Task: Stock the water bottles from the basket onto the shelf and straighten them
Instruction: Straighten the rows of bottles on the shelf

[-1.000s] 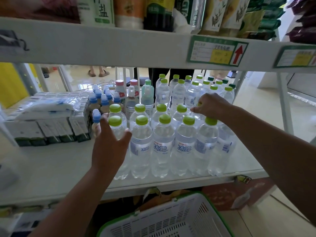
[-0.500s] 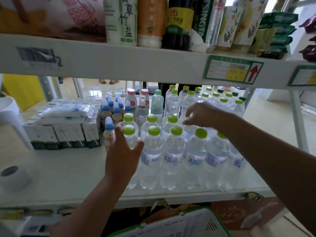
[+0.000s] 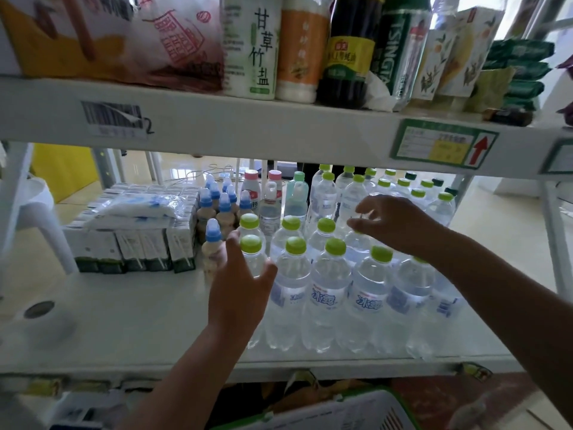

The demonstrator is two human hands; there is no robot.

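Clear water bottles [image 3: 325, 293] with green caps stand in rows on the white shelf [image 3: 124, 324], right of centre. My left hand [image 3: 238, 290] wraps the leftmost front bottle [image 3: 251, 256] from its left side, thumb in front and fingers behind. My right hand [image 3: 393, 221] hovers over the second and third rows with its fingers apart and curled down, its fingertips close to a bottle top; nothing is gripped in it. The white basket [image 3: 356, 412] with a green rim shows at the bottom edge, and its inside is mostly out of view.
Small blue-capped bottles [image 3: 214, 234] stand just left of the water bottles. Further left sit white cartons [image 3: 130, 246] with a plastic bag on top. A paper roll [image 3: 40, 321] lies at the shelf's left. The upper shelf edge [image 3: 279, 128] hangs low overhead.
My right hand has slid left over the back rows and spread its fingers. My left hand stays on the leftmost front bottle. The view has tilted upward.
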